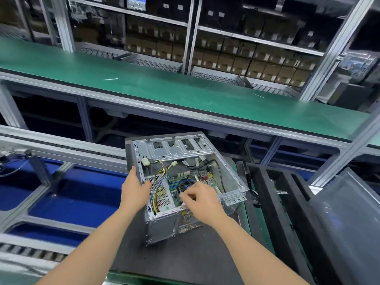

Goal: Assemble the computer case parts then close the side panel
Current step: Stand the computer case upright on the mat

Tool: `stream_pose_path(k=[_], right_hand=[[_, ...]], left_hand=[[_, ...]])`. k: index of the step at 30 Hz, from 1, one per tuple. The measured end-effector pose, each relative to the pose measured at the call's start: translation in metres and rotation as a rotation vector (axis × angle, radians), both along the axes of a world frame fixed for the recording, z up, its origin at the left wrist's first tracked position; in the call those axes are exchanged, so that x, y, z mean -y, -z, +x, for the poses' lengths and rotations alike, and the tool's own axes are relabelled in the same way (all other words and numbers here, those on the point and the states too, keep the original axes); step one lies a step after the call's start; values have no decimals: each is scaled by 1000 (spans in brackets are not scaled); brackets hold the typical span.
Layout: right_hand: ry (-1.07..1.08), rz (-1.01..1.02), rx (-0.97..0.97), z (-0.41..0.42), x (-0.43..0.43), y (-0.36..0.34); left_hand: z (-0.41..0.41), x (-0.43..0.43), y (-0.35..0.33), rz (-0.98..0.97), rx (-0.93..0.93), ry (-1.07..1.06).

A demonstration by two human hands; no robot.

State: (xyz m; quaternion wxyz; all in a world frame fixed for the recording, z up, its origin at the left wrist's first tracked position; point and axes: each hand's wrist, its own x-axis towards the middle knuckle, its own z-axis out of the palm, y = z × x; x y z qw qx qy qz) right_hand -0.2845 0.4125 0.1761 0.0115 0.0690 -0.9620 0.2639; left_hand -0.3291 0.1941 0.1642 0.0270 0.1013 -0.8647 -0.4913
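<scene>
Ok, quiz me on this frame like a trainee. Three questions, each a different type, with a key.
1. True or false: the computer case is already closed on its open-facing side.
2. What does the left hand grip? A) the edge of the case B) a screwdriver C) a cardboard box
3. Fill in: the right hand reaches, fingers curled, over the ____ inside the case.

Key
1. False: the side is open and the inside shows.
2. A.
3. motherboard
</scene>
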Motion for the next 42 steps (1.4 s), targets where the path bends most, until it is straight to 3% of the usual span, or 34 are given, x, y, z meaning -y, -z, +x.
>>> stream_pose_path(k=[4, 7, 11, 18, 42], right_hand=[[280, -18, -140, -26, -50, -9], [426, 125, -100, -44, -91, -11], [371, 124, 100, -61, -124, -5], [396, 221, 38, -59, -127, 8], [701, 246, 104, 33, -74, 0]], left_hand=[[17, -36, -6, 20, -31, -109], [26, -55, -5, -228, 14, -69], [29, -58, 7, -502, -33, -40], [24, -59, 10, -661, -52, -40], [-25, -14, 7, -646, -211, 256]])
